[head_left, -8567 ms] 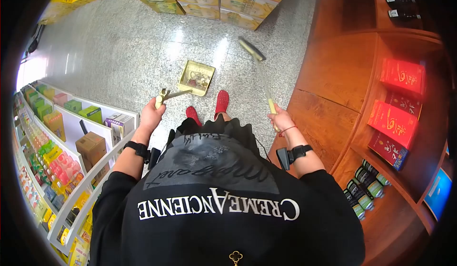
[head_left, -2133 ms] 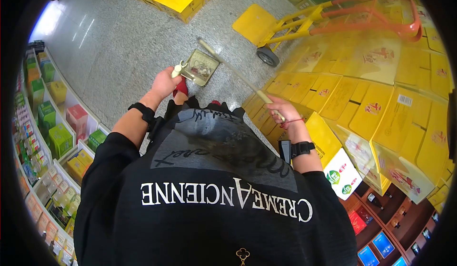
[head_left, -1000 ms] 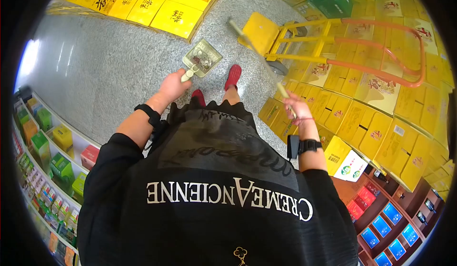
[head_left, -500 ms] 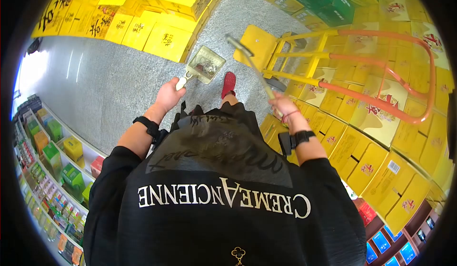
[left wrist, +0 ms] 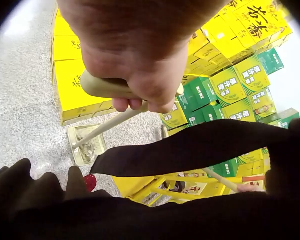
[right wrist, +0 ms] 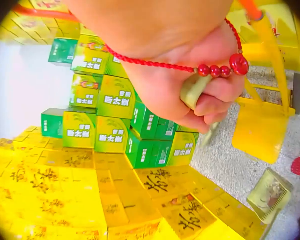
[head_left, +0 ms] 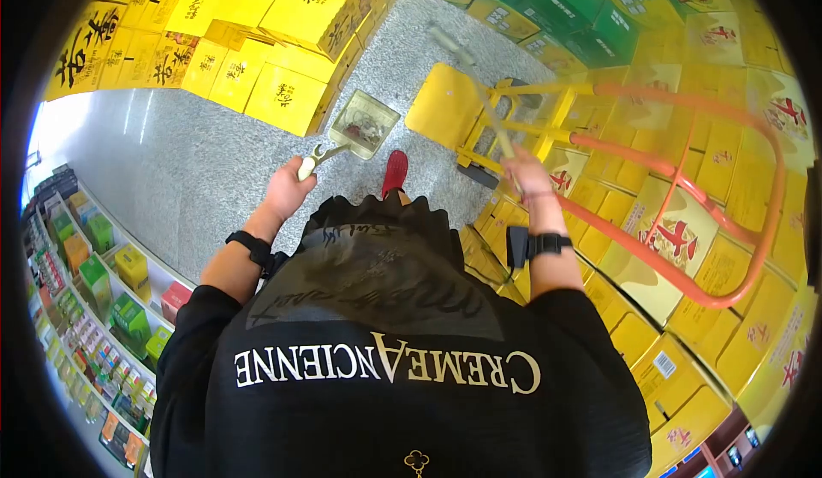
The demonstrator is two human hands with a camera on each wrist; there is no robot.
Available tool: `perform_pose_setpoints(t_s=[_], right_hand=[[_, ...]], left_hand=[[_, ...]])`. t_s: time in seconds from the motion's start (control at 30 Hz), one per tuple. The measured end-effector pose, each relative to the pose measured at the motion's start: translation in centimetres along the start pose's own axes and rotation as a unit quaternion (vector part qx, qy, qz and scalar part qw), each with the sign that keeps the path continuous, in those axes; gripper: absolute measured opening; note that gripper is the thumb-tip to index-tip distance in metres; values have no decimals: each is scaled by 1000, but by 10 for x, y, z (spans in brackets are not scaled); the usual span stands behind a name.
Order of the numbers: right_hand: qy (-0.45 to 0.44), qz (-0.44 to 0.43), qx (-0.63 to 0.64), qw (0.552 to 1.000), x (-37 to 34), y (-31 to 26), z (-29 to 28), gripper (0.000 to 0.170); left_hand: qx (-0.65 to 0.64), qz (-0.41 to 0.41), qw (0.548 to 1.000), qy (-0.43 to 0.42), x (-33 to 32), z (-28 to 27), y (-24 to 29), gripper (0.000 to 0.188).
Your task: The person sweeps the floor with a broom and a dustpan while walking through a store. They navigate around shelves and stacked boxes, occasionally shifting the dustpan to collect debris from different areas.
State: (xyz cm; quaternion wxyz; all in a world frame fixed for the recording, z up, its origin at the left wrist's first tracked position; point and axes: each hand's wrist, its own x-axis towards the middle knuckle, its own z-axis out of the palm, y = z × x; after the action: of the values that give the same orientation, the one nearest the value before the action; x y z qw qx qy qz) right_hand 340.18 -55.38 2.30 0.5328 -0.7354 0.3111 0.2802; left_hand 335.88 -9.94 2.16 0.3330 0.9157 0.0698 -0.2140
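My left hand (head_left: 289, 189) grips the pale handle of a long-handled dustpan (head_left: 366, 124), whose pan holds dark and light debris near the floor. In the left wrist view the fingers of this hand (left wrist: 135, 80) wrap round the handle end, and the dustpan (left wrist: 86, 142) is below. My right hand (head_left: 528, 174) holds a broom stick (head_left: 498, 127); the blurred broom head (head_left: 451, 44) lies beyond the yellow trolley plate. In the right wrist view that hand (right wrist: 190, 85) has its fingers curled round the stick's end.
A yellow hand trolley (head_left: 445, 106) with an orange frame stands at the right, against stacked yellow cartons (head_left: 634, 324). More yellow cartons (head_left: 287, 97) rise at the far left, green ones (head_left: 556, 3) at the back. A shelf of goods (head_left: 103, 307) runs along the left; a red shoe (head_left: 395, 172) is beside the dustpan.
The view has advanced toward the green cartons and trolley. The broom head has swung outward past the trolley plate. The dustpan has stayed in front, in my left hand; both grips are kept.
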Motion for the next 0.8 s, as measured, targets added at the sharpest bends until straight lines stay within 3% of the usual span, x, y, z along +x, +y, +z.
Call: perform_pose_setpoints(t_s=[0.07, 0.2, 0.33, 0.4, 0.47, 0.53, 0.63, 0.8], right_hand=[[-13, -5, 23, 1000, 56, -17, -3, 30], [4, 58, 102, 993, 106, -72, 8, 15], [-31, 158, 141, 977, 147, -54, 28, 19], [-55, 30, -59, 996, 138, -27, 45, 24], [-84, -46, -108, 990, 123, -3, 50, 38], [-129, 10, -79, 988, 81, -16, 47, 54], [-198, 7, -108, 974, 51, -20, 33, 64], [-220, 87, -69, 969, 12, -60, 3, 60]], left_hand=[[1, 0, 1000, 13, 0, -1, 2, 23], [-30, -48, 998, 2, -3, -2, 11, 23], [-66, -120, 991, 8, -4, -5, 21, 23], [-51, -137, 989, 5, -6, -4, 20, 23], [-38, -108, 993, 28, -5, -5, 21, 24], [-50, -118, 991, 27, -1, -4, 18, 24], [-70, -131, 988, 33, 2, -4, 18, 24], [-70, -157, 985, 35, 1, -4, 13, 23]])
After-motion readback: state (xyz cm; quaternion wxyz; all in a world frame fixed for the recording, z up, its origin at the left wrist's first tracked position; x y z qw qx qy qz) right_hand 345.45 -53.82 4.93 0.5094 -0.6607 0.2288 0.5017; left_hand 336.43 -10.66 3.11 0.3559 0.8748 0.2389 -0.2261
